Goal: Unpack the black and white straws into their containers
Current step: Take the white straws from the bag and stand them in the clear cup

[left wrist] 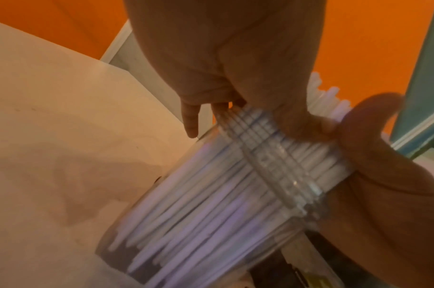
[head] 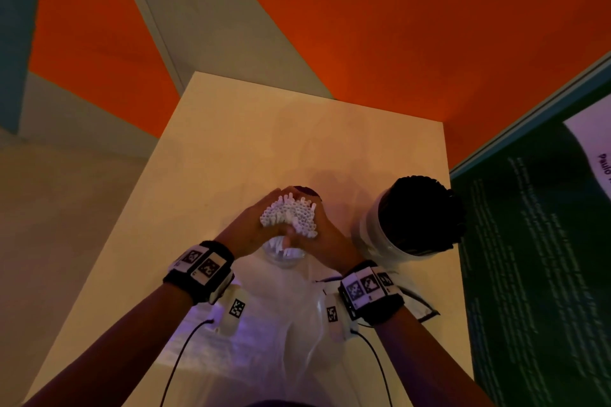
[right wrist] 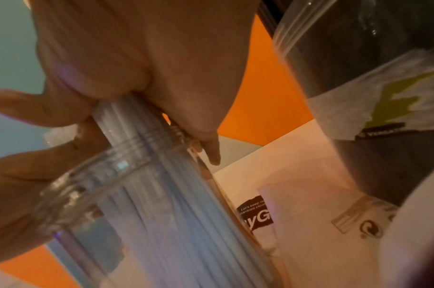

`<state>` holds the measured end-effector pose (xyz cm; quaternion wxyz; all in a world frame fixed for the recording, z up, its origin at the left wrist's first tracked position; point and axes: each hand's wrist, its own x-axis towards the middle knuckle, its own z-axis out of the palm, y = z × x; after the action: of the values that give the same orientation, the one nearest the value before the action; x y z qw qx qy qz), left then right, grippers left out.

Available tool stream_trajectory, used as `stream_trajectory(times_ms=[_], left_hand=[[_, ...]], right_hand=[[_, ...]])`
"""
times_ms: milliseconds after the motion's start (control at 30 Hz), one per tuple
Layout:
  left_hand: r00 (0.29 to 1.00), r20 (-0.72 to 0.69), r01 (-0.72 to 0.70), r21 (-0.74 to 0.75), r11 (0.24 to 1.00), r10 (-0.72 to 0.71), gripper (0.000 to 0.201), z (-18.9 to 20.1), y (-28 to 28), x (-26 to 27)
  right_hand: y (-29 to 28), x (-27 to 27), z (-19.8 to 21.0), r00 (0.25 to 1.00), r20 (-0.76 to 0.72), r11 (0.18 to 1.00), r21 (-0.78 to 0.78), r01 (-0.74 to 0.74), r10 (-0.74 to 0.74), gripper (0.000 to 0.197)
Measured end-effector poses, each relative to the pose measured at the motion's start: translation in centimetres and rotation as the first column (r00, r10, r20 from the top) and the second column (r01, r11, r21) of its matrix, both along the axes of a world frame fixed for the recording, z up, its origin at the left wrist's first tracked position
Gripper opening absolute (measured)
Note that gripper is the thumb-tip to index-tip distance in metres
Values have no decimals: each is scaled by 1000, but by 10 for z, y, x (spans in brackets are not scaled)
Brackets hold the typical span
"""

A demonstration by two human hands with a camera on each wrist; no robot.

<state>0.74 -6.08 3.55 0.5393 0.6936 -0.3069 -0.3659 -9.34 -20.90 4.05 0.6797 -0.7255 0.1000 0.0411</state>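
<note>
A thick bundle of white straws point(head: 291, 213) stands upright in a clear jar point(head: 281, 258) at the middle of the table. My left hand point(head: 254, 225) and right hand point(head: 325, 236) are both cupped round the bundle just above the jar's threaded neck point(left wrist: 272, 165). The straws' lower ends point(left wrist: 186, 224) hang inside the jar, above its bottom. In the right wrist view the same straws point(right wrist: 166, 204) fill the jar point(right wrist: 87, 194) under my fingers point(right wrist: 208, 144). To the right, a second clear jar point(head: 380, 235) is packed with black straws point(head: 420, 208).
A crumpled clear plastic bag point(head: 284, 324) lies on the cream table point(head: 264, 129) between my forearms. A torn printed label point(right wrist: 258, 216) lies by the jars. A dark green board point(head: 529, 274) borders the table's right edge. Orange floor surrounds the table.
</note>
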Motion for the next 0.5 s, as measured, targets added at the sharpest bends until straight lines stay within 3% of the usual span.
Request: stream_trajectory(times_ms=[67,167,300,367,433,500], left_hand=[[1000,-14,-9,50,999,9,85,2,2,4],[999,20,-29,188,982,26,122,0,14,8],[989,39,-149,193,970,144,144,-6,45,-7],[969,133,-233,226,946,207,143,-10,61,-20],[932,301,-283,252,926,203,122,-11,72,-34],[900,407,-281,261,923,159,97,-9,78,-52]], right_hand=[[0,-3,1,1000,-8,1000,22,1,-1,80],[-8,-15,-2,990,-134,999,-12,32,-34,106],[-21,-53,-9,961,-262,955,-296,11,-93,116],[-22,-76,-15,961,-230,928,-366,63,-156,91],[-18,-98,-18,976,-99,874,-470,126,-194,50],[-11,-116,-19,989,21,836,-531,136,-148,25]])
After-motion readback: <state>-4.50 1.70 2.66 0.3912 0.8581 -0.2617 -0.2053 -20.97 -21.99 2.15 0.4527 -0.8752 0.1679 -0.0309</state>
